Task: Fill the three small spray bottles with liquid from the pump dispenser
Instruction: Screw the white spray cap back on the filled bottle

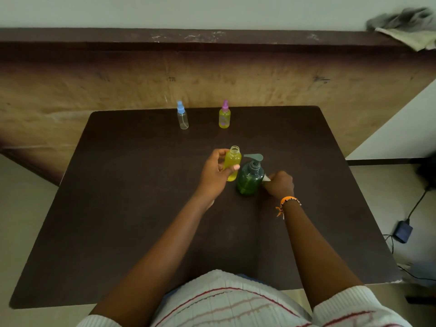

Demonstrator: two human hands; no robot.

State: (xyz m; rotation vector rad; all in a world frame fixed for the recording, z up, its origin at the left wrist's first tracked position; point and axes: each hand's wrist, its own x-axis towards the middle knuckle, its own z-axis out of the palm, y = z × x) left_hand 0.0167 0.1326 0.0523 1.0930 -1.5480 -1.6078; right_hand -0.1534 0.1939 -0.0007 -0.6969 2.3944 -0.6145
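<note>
uncapped bottle [232,162] gripped by left fingers [233,167]; right fingers [274,178] pinch white cap [266,178] beside pump dispenser [250,177].

A dark brown desk [141,208] with rounded far corners carries the things. Near its far edge stand two small spray bottles, well apart from each other: a clear one with a blue cap [182,116] on the left and a yellow-filled one with a purple cap [224,115] on the right. Nearer the middle a dark green pump dispenser [250,177] stands upright on the surface, its spout pointing left. Just beside it on the left is an uncapped bottle of yellow liquid [232,162]; whether its base touches the desk cannot be told.
</note>
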